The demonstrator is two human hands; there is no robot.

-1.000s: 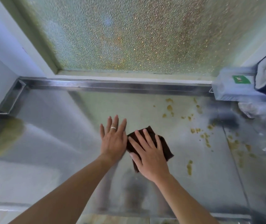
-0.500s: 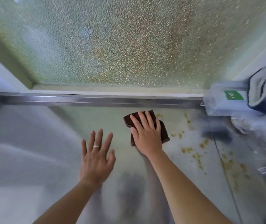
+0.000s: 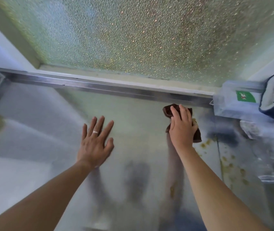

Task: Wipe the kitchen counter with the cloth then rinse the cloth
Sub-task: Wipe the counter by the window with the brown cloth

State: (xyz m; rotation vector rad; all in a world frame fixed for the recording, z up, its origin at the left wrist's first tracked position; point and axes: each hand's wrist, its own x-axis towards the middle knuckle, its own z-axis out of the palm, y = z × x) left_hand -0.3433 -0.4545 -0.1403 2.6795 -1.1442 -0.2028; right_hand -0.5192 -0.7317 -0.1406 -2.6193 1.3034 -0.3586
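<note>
Both hands are pressing on the steel counter (image 3: 133, 114): the left hand (image 3: 95, 144) lying spread and empty, the right hand (image 3: 182, 129) flattening the brown cloth (image 3: 168, 110) far right.

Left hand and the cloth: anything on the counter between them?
No. In the head view, only bare steel counter separates the left hand from the brown cloth under the right hand.
</note>
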